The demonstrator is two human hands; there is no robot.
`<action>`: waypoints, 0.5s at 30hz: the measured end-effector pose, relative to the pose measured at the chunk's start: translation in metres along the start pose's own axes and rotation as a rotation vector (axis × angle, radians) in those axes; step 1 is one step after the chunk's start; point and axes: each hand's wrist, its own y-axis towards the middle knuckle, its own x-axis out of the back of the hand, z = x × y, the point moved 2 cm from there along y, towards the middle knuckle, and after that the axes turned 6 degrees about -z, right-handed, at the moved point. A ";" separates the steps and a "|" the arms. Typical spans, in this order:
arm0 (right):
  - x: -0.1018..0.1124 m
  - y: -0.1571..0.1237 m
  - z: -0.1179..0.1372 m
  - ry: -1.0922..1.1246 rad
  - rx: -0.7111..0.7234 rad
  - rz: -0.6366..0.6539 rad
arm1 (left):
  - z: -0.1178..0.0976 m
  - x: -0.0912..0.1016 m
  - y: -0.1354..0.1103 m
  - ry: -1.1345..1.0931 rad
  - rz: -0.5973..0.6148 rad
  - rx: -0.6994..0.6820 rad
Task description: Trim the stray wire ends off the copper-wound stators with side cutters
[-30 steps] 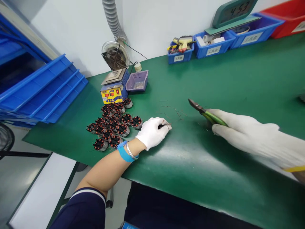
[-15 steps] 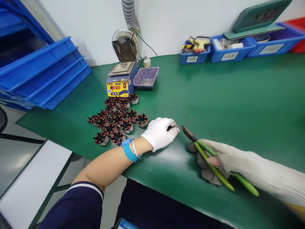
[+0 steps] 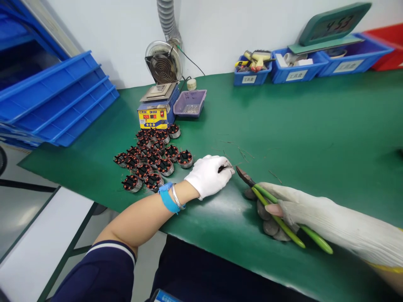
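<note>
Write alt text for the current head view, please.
A gloved right hand holds green-handled cutters, tips close to the gloved left hand, at a green bench. Copper-wound parts cluster at left, before a blue-and-yellow device.

The left grip (image 3: 208,176) curls palm-down, its fingertips (image 3: 228,172) perhaps meeting; the left forearm (image 3: 146,220) slants back from it. To its right, the right grip (image 3: 291,207) clenches, bare thumb tip (image 3: 273,209) uppermost.

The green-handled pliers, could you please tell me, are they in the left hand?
No, the right hand holds the green-handled pliers.
</note>
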 end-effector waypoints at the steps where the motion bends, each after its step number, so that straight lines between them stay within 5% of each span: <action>1: 0.000 0.000 0.000 0.009 0.004 -0.002 | 0.000 0.000 0.000 0.001 0.001 -0.009; 10: -0.002 0.000 0.011 -0.326 0.034 -0.155 | 0.001 -0.003 0.003 0.000 0.046 -0.066; 13: 0.003 -0.002 0.015 -0.594 0.010 -0.225 | 0.000 -0.001 0.001 -0.020 0.061 -0.038; 15: 0.011 -0.004 0.013 -0.896 0.051 -0.401 | -0.003 0.006 -0.003 -0.001 0.041 -0.004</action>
